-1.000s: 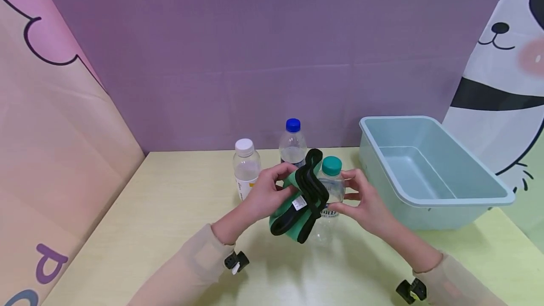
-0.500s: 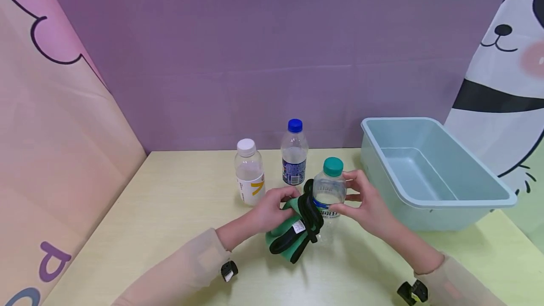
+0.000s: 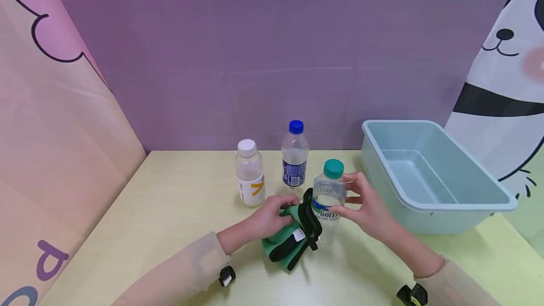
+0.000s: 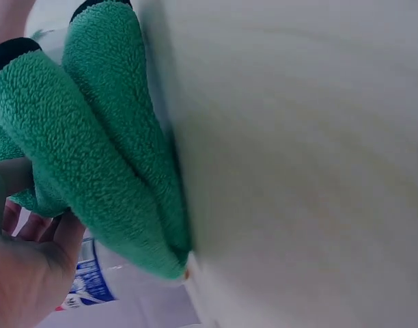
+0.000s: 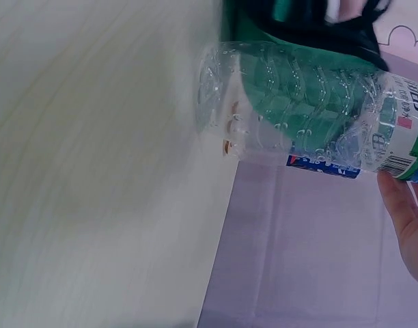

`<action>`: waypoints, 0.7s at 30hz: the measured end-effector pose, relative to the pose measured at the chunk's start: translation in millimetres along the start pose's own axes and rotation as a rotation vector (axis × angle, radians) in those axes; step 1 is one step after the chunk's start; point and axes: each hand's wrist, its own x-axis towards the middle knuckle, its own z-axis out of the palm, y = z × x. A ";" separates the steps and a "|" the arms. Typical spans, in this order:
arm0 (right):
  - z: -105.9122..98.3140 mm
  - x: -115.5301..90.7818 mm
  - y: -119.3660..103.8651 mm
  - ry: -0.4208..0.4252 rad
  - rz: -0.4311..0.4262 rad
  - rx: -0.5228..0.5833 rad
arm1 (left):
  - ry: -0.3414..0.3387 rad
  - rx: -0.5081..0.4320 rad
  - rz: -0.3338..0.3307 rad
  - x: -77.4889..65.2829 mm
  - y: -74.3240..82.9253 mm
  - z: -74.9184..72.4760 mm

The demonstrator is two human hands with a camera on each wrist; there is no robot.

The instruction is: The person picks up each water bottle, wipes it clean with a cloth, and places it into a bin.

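My left hand [image 3: 269, 216] pinches a folded green terry cloth [image 3: 278, 244] with black edging and a small white tag. In the left wrist view the fluffy cloth [image 4: 106, 143] hangs in folds, its lower end right at the tabletop. With thumb and fingers, my right hand [image 3: 365, 207] grips an upright clear plastic bottle [image 3: 326, 192] that has a green cap. The cloth overlaps the left side of this bottle in the head view. Ridged clear walls of the bottle [image 5: 298, 102] show in the right wrist view, with green cloth seen through them.
Behind the cloth stand a white-capped bottle [image 3: 250, 181] and a blue-capped bottle [image 3: 294, 155] with a blue label. A pale blue plastic tub [image 3: 425, 207] sits at the right of the light wooden table [image 3: 178, 197]. A purple backdrop rises along the table's far edge.
My left hand has lowered the cloth toward the table and the near side, uncovering the blue-capped bottle's label. The right hand stays on the green-capped bottle, nearly in place.
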 end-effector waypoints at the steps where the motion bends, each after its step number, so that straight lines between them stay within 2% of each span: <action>1: 0.0 -0.1 -0.1 0.000 0.001 -0.002 | 0.013 -0.020 -0.001 0.3 2.2 -1.6; 6: 0.1 -0.6 0.4 0.005 -0.007 0.005 | 0.081 -0.100 0.026 4.1 17.4 -11.0; 12: -0.5 -0.4 2.7 0.014 -0.021 0.008 | 0.130 -0.176 0.029 9.7 33.5 -21.1; 21: -0.6 0.1 4.5 0.017 -0.042 0.021 | 0.181 -0.206 0.087 13.8 44.9 -29.0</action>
